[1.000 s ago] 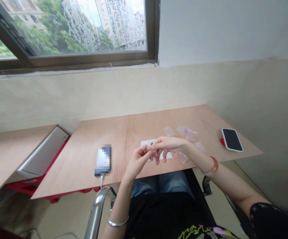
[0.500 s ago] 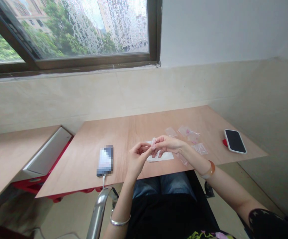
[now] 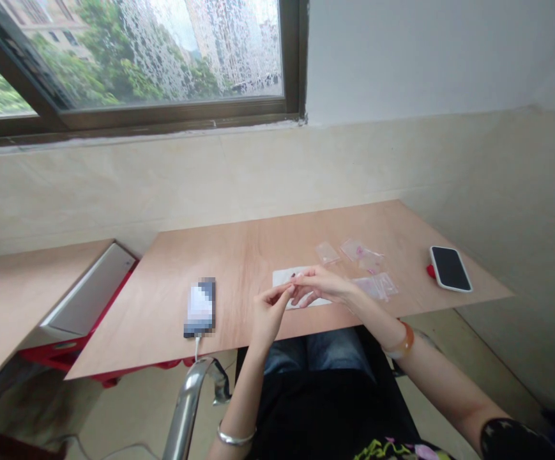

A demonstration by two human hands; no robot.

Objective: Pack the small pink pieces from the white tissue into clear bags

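My left hand is closed in a pinch, thumb and fingertips meeting those of my right hand. My right hand comes in from the right, its thumb and index finger pinched too and its other fingers loosely bent. A tiny dark spot shows at the joined fingertips; what they hold is too small to name. Both hands hover over a white sheet of paper, partly covered by the right hand. Beyond and beside the right hand lie small clear plastic bags, some with pinkish marks.
A phone with a white cable lies on the left of the wooden table. A white-edged phone rests at the right on something red. A metal armrest stands by my left forearm. Another table is at the left.
A clear strip that stuck up from my fingertips no longer shows there; a small dark spot is visible instead. My left fingers have straightened somewhat. The view has shifted slightly.
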